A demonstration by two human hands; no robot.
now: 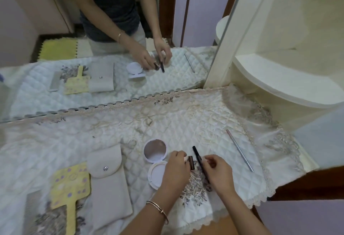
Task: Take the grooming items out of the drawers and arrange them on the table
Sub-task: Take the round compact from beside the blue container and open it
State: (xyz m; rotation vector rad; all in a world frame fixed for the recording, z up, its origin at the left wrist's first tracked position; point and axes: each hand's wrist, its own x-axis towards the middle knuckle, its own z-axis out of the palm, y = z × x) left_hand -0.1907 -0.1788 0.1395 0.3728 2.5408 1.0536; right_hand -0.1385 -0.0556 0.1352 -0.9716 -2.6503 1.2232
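Low on the quilted white table cover (186, 123), my left hand (176, 167) pinches a small brown item (191, 162) at its fingertips. My right hand (219, 171) grips a slim black pencil-like stick (198, 158) that points up and away. The two hands sit close together. An open white compact (155, 153) with a round mirror lies just left of my left hand. Further left are a beige snap pouch (109, 182), a yellow dotted hand mirror (71, 188) and a grey comb (34, 208). A thin silver-pink pencil (240, 151) lies to the right.
A large wall mirror (111, 30) stands behind the table and reflects the person and the items. A cream rounded shelf (279, 78) rises at the right. The cover's lace edge (260, 195) hangs over the table's front right corner.
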